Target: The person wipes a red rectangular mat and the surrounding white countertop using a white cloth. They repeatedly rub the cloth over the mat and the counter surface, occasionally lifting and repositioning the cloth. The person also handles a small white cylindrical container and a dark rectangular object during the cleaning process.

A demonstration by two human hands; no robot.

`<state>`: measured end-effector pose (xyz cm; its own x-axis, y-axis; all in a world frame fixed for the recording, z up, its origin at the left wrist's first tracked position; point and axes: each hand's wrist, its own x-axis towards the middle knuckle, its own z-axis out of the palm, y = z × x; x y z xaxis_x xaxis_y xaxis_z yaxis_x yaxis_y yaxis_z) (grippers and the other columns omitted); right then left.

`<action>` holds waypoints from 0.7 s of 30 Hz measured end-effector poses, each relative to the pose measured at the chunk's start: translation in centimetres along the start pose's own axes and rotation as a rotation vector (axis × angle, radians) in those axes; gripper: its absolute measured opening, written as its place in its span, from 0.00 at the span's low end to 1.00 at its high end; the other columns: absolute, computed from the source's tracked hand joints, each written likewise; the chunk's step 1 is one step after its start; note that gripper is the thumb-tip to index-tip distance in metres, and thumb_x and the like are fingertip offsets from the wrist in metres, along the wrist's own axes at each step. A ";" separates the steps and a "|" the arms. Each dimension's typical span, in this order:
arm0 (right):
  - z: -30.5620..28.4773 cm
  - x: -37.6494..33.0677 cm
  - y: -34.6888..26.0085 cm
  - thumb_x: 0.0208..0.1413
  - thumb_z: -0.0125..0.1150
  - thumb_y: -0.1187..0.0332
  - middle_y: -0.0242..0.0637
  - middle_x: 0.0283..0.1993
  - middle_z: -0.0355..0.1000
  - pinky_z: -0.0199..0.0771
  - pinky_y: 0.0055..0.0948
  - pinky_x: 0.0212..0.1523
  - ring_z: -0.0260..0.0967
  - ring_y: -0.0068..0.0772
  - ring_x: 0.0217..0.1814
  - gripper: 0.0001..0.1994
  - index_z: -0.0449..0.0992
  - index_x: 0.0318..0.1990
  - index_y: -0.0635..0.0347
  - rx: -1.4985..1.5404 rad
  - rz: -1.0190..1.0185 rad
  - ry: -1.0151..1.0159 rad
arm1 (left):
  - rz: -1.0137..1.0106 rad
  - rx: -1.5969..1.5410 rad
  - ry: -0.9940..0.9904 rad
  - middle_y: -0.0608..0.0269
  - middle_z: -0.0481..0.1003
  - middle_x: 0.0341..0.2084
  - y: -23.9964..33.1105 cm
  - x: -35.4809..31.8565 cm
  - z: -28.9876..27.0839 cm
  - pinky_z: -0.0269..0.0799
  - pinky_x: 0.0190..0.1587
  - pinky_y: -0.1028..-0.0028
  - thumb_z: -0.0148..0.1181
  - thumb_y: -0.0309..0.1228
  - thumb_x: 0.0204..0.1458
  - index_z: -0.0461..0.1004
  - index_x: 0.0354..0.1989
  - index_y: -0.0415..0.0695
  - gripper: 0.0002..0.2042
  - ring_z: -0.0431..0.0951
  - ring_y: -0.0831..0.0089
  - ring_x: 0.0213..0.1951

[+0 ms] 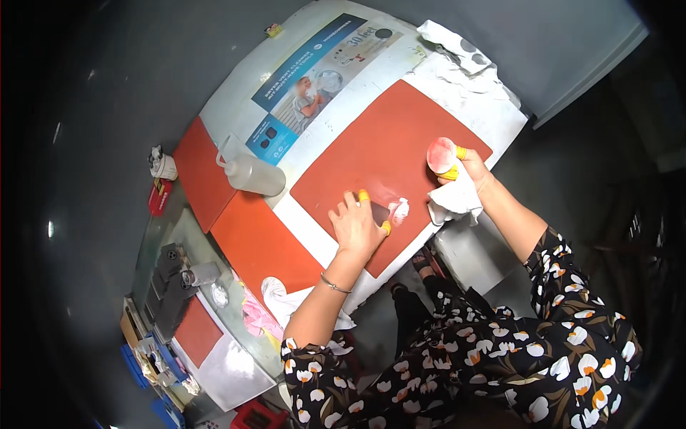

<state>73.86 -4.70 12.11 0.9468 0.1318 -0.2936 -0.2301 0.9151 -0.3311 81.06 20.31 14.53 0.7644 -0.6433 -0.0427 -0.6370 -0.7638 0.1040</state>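
Observation:
My left hand [357, 227], with yellow finger covers on thumb and forefinger, rests low over a red-brown mat [400, 136]. Between those fingers is a small dark, flat-sided piece [379, 212]. Touching or just beside it lies a white crumpled scrap [400, 209], with a pale smear on the mat around it. To the right, my right hand [468, 168] is closed, also in yellow finger covers. It grips a round object with a pinkish-red face and pale rim [441, 154], whose exact kind I cannot tell. A white cloth [457, 199] hangs from the same hand over the mat's right edge.
Left of the mat a translucent squeeze bottle [255, 176] lies or leans. Behind stands a flattened printed package sheet [307, 93]. More white cloth [468, 57] is heaped at the far right corner. Orange mats [271, 239] cover the left side. A lower table holds dark grey parts [168, 286].

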 end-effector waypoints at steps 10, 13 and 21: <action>-1.2 -0.5 -2.0 0.56 0.46 0.59 0.37 0.21 0.68 0.66 0.27 0.13 0.64 0.29 0.15 0.13 0.68 0.29 0.58 -0.044 -0.086 0.103 | -0.122 -1.095 0.306 0.52 0.55 0.58 -10.2 -7.3 5.1 0.52 0.62 0.65 0.70 0.25 0.31 0.51 0.61 0.39 0.44 0.57 0.60 0.59; -1.3 -0.5 -3.4 0.57 0.45 0.58 0.36 0.21 0.69 0.67 0.25 0.13 0.65 0.28 0.15 0.13 0.69 0.30 0.58 -0.150 -0.103 0.198 | -0.156 -0.914 0.228 0.54 0.55 0.59 -11.9 -9.4 3.8 0.51 0.62 0.65 0.70 0.26 0.31 0.52 0.61 0.39 0.43 0.55 0.58 0.60; 3.8 1.5 -13.2 0.58 0.45 0.59 0.36 0.27 0.72 0.75 0.26 0.23 0.71 0.27 0.23 0.15 0.71 0.37 0.61 -0.471 -0.319 0.267 | -0.206 -0.537 0.137 0.51 0.59 0.57 -13.8 -11.2 2.4 0.53 0.61 0.65 0.71 0.26 0.30 0.55 0.60 0.39 0.43 0.57 0.55 0.59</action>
<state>79.17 -15.19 19.44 0.9103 -0.2757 -0.3088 -0.0772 0.6197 -0.7810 81.10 37.92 11.16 0.8957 -0.4446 0.0095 -0.3617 -0.7161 0.5970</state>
